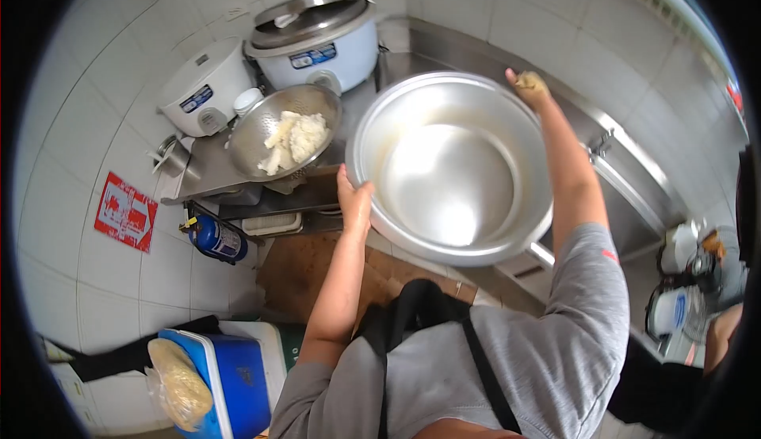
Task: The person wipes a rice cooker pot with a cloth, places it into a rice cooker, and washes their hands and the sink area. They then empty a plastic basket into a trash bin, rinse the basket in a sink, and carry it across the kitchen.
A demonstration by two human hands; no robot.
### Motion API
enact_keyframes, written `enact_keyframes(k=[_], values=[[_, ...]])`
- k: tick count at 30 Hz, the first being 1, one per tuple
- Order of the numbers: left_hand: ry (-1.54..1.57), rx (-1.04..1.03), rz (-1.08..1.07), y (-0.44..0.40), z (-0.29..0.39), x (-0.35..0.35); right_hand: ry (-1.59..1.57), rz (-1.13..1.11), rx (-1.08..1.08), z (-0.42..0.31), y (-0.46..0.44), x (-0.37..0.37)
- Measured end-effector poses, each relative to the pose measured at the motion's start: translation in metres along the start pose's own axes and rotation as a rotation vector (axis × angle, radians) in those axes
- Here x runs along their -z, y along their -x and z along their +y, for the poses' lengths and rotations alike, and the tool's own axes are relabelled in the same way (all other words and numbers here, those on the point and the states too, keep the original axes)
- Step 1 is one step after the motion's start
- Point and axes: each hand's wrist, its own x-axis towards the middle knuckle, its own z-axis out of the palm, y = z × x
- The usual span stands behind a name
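A wide silver metal basin (452, 177) is held up in front of me, its hollow inside facing me. My left hand (356, 199) grips its left rim with the thumb up. At the upper right rim is my right hand (529, 88), its thumb raised; its other fingers are partly hidden, and a small brownish thing shows at the palm. To the left of the basin, a perforated metal colander (244, 141) holds a clump of white rice (305, 136).
Behind the colander stand a large rice cooker (317, 57) and a smaller white cooker (208, 86). A sink with a tap (600, 144) lies right. Lower left are a blue cooler (242, 387) and a fire extinguisher (218, 238). Part of another person's arm (720, 334) shows far right.
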Motion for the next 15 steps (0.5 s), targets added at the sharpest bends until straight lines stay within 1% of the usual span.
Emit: enact_keyframes(k=[1,2,3,4,6,8,9,10,11,14,15], values=[[0.016,-0.024,-0.018,-0.002,-0.003,0.001,-0.197,-0.009,0.047,-0.013,-0.007,-0.025],[0.024,-0.048,-0.034,-0.004,-0.003,0.002,-0.084,-0.011,-0.152,-0.055,-0.002,-0.018],[0.020,-0.024,0.010,0.001,0.010,-0.003,-0.119,-0.027,-0.070,-0.079,-0.001,-0.019],[0.037,-0.076,0.019,-0.002,0.010,-0.003,-0.190,0.017,0.066,-0.098,-0.012,-0.035],[0.086,0.028,0.007,-0.005,0.016,-0.002,-0.211,0.007,0.303,-0.141,-0.036,-0.072],[0.183,0.138,0.008,-0.008,0.019,-0.004,-0.241,0.252,0.645,-0.187,-0.054,-0.133],[0.232,0.196,0.005,-0.009,0.021,-0.006,-0.214,0.169,0.691,-0.218,-0.040,-0.133],[0.253,0.187,-0.005,-0.010,0.023,-0.010,-0.185,0.088,0.738,-0.242,-0.021,-0.124],[0.275,0.182,-0.009,-0.009,0.025,-0.012,-0.137,0.273,0.794,-0.248,-0.008,-0.123],[0.254,0.146,0.049,-0.009,0.019,-0.010,-0.222,0.486,0.997,-0.207,-0.033,-0.136],[0.238,0.129,0.070,-0.009,0.016,-0.012,-0.058,0.477,0.967,-0.186,-0.029,-0.116]])
